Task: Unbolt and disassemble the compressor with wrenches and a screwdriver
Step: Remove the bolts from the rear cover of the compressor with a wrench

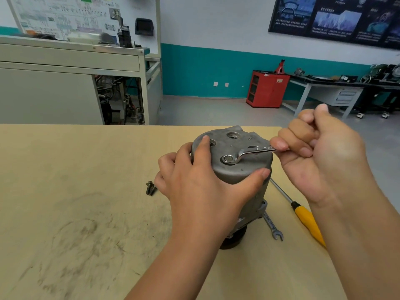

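So the compressor point(238, 172) is standing on end around the middle of the wooden table point(86, 191), black pulley point(234, 241) down and the grey end plate facing up. The left hand point(201, 187) is wrapped around the top of the housing from the 9 o'clock side. Its thumb is pressed on the near rim, the index fingertip is up on the end plate, and the other fingers are curled around the far-left side.

The right hand point(320, 154) comes in from 3 o'clock with its fingers curled in, pinching the handle end of a ring wrench point(246, 153). The thumb sticks up and isn't on the tool. The ring end sits over a bolt head at about 6 o'clock on the end plate, and the handle points off toward 2-3 o'clock. A couple of open threaded holes show on the plate further back.

Two loose bolts point(150, 187) are lying together on the table at 9 o'clock from the compressor, just past the left knuckles. A yellow-handled screwdriver point(307, 221) lies at roughly 4 o'clock, with its shaft running up toward the housing. A second, open-end wrench point(273, 228) sits at 5 o'clock, with its far end tucked in by the compressor's base.

In the background there's a red cabinet point(267, 88) at 1 o'clock against the teal wall, and a grey training bench point(65, 61) at 10-11 o'clock.
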A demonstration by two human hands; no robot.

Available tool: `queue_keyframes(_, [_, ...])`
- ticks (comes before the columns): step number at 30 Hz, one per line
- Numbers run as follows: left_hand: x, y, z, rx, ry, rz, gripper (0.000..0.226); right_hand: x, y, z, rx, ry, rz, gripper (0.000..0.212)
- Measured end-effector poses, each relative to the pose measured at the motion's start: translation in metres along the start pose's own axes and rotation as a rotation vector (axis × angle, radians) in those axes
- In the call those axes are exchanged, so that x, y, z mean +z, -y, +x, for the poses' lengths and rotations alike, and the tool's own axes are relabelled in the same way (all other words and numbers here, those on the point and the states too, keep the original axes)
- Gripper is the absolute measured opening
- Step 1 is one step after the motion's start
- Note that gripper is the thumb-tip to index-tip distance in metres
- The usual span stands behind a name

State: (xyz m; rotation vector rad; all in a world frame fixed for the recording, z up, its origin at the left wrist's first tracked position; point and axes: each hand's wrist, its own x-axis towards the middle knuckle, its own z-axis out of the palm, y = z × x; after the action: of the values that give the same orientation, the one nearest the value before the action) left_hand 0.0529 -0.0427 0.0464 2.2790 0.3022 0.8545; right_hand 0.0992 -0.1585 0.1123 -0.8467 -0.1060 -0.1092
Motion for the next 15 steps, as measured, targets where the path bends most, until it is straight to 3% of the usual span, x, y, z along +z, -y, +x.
queue_keyframes(6, [-0.010, 0.001, -0.006, 0.067, 0.075, 0.118, 0.107, -0.005, 0.003, 0.000, 0.012, 0.003, -0.036, 0.045])
queue_keyframes(8, [-0.016, -0.002, -0.002, 0.126, 0.144, 0.143, 0.100, -0.010, 0.003, -0.002, -0.026, -0.016, -0.030, 0.045])
queue_keyframes(11, [-0.018, -0.010, 0.017, 0.141, 0.320, 0.140, 0.111, -0.014, 0.003, 0.001, -0.046, -0.026, -0.024, 0.045])
queue_keyframes(15, [-0.012, -0.019, 0.031, 0.182, 0.472, 0.186, 0.106, -0.019, 0.008, 0.011, 0.033, 0.020, 0.013, 0.051])
